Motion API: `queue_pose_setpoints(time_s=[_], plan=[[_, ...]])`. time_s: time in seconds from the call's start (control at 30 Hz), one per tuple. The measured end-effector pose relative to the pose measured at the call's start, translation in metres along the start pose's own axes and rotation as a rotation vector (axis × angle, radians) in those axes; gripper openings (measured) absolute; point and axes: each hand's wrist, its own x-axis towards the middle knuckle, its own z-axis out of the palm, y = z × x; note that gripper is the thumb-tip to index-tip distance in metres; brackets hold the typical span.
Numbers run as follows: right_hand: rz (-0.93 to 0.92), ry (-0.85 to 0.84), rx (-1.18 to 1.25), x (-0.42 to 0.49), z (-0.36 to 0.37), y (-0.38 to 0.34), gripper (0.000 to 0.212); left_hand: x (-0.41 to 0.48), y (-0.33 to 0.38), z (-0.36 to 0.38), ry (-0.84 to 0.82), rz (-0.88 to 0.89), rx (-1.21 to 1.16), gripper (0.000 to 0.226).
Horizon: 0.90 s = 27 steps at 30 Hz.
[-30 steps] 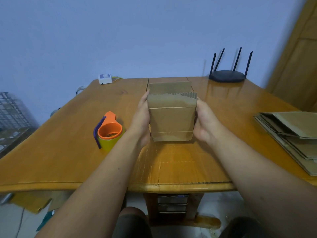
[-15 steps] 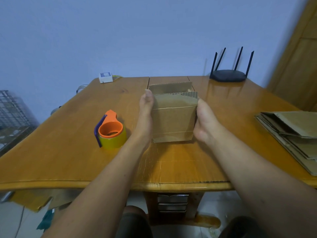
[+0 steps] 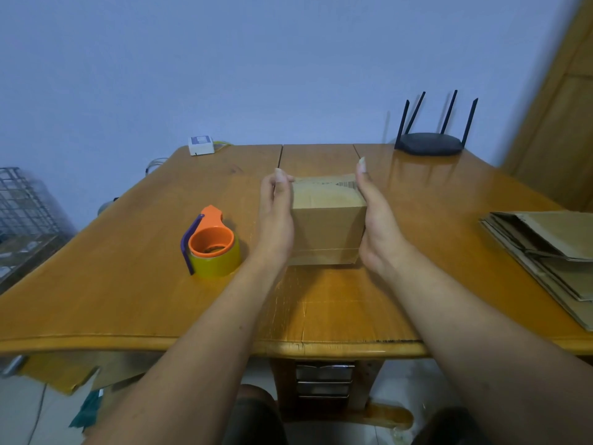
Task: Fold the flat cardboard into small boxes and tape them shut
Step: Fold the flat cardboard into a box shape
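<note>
Head view: box (image 3: 327, 231) stands on the tabletop (image 3: 122, 284), squeezed between 2 flat hands, left hand (image 3: 276, 220) and right hand (image 3: 377, 229), fingers straight. Top flaps look down. Best to pin them flush with 1 palm while fetching the tape (image 3: 213, 250) nearby.

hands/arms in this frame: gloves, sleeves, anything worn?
Nothing worn. Left hand and right hand are bare: no gloves, rings, watch or bands visible. Forearms bare to the frame edge, no sleeves in view. Fingernails look longish.
</note>
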Motion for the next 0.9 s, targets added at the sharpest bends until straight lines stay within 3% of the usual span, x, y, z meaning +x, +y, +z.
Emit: queue_pose_setpoints(time_s=[0.17,0.4,0.73,0.9], plan=[[-0.048,0.091,0.032,0.0,0.003,0.001,0.032,0.003,-0.005,0.0,0.09,-0.012,-0.059,0.012],[-0.072,0.103,0.034,-0.003,0.006,0.003,0.025,0.007,-0.014,-0.004,0.14,0.005,-0.08,0.011],[-0.003,0.117,0.182,-0.003,0.006,0.006,0.032,0.016,0.003,-0.001,0.1,0.202,0.128,0.02],[-0.038,0.125,0.058,-0.003,0.013,0.01,0.028,0.018,-0.003,-0.009,0.148,0.18,0.107,0.03]])
